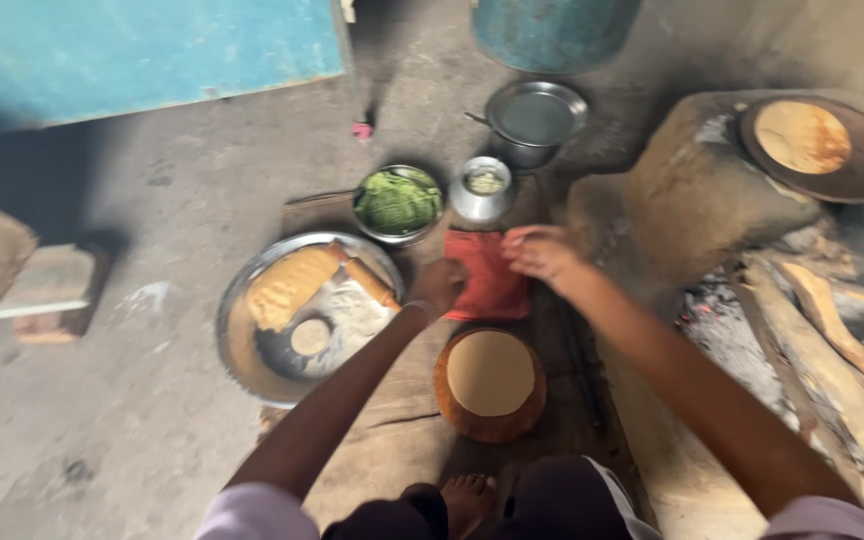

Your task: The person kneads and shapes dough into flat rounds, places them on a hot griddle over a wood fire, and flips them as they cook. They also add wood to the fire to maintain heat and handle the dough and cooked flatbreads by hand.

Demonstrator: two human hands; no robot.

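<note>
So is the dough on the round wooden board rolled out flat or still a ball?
Rolled out flat. The dough lies as a thin pale disc covering most of the round wooden board, with only the brown rim showing around it.

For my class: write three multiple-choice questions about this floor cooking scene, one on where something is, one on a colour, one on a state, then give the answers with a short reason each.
1. Where does the round wooden board with the rolled flatbread lie?
A. on the clay stove
B. on the floor just in front of the person's foot
C. inside the big metal tray

2. What colour is the cloth that both hands touch?
A. red
B. white
C. green

3. In what state is the flatbread on the griddle?
A. a ball of dough
B. folded in half
C. lying flat, with browned spots

Answers:
1 B: the board sits between the foot and the cloth.
2 A: the left hand and right hand are on a red cloth.
3 C: the flatbread on the griddle lies spread out with darker patches.
</note>
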